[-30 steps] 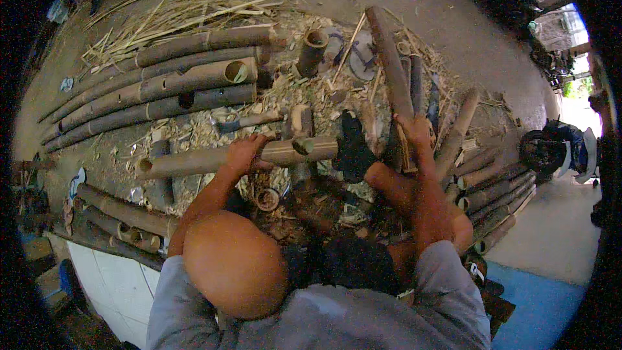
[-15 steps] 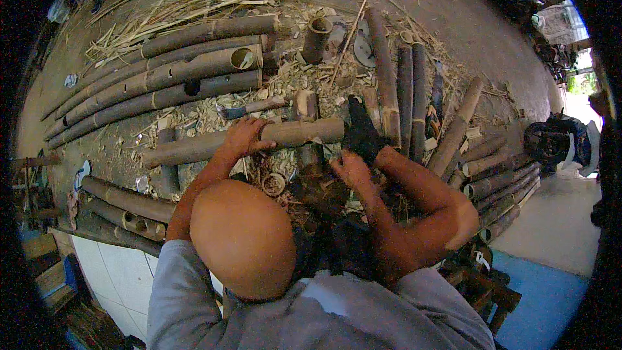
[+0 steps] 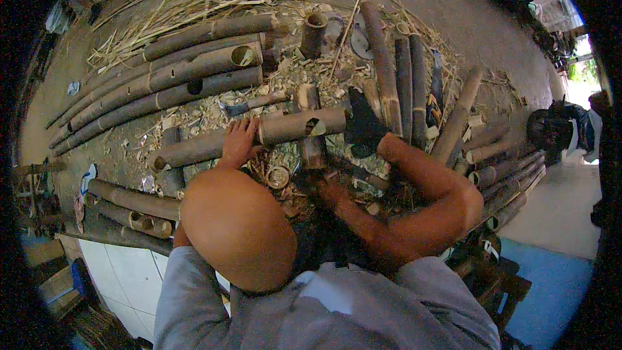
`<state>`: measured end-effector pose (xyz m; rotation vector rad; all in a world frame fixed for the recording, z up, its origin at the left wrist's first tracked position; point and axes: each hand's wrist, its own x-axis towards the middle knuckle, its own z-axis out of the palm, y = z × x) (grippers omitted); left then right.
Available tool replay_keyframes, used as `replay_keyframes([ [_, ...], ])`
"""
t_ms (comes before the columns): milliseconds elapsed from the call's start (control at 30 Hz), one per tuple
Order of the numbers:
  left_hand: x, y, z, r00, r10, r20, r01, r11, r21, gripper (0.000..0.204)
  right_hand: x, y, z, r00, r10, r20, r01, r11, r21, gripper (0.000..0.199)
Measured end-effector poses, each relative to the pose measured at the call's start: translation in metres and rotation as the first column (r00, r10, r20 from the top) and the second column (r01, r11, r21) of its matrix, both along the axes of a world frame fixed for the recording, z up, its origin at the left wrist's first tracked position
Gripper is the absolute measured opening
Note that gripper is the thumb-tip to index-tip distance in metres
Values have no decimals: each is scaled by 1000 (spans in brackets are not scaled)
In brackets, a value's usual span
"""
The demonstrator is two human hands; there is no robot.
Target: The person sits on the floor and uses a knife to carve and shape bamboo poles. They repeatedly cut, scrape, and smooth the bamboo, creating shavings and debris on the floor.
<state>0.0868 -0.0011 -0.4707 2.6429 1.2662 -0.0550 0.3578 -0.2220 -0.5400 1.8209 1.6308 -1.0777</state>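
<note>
A brown bamboo pole (image 3: 207, 147) lies crosswise before me over short upright stumps. It has a cut hole (image 3: 314, 127) near its right end. My left hand (image 3: 240, 142) holds the pole near its middle, fingers across the top. A foot in a black covering (image 3: 363, 126) rests against the pole's right end. Below that end, my right hand (image 3: 329, 191) is low and smeared by motion, so its fingers and anything in them cannot be made out. A dark, long piece (image 3: 363, 174) lies beside it. Beyond the pole is a wooden-handled tool (image 3: 259, 101) with a metal head.
Several bamboo poles (image 3: 162, 81) lie at the far left, with split strips (image 3: 168, 26) behind them. More stand close on the right, including a dark pole (image 3: 403, 91). An upright bamboo tube (image 3: 314, 35) stands at the back. Wood chips (image 3: 285, 74) cover the floor.
The pole has turned, bringing the cut hole into view. My left hand's fingers now reach farther over its top. My right hand has moved down and left, away from the black-covered foot.
</note>
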Motion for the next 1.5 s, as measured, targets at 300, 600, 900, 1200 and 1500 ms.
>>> replay_keyframes([
  [300,-43,73,144,998,-35,54,41,991,-125,68,-4,1,-5,999,41,2,-42,999,33,39],
  [600,7,105,210,902,-311,-301,282,950,-136,73,-8,30,41,999,46,6,-46,990,132,35],
  [900,86,-30,-15,998,67,-14,-62,972,229,72,5,184,137,976,-131,-176,214,735,643,38],
  [1200,87,-26,0,993,119,-15,-119,992,36,86,-42,297,23,952,305,26,-231,661,714,33],
  [1500,84,-6,2,995,101,-2,-101,995,-1,86,-21,308,50,895,431,112,-383,616,689,49],
])
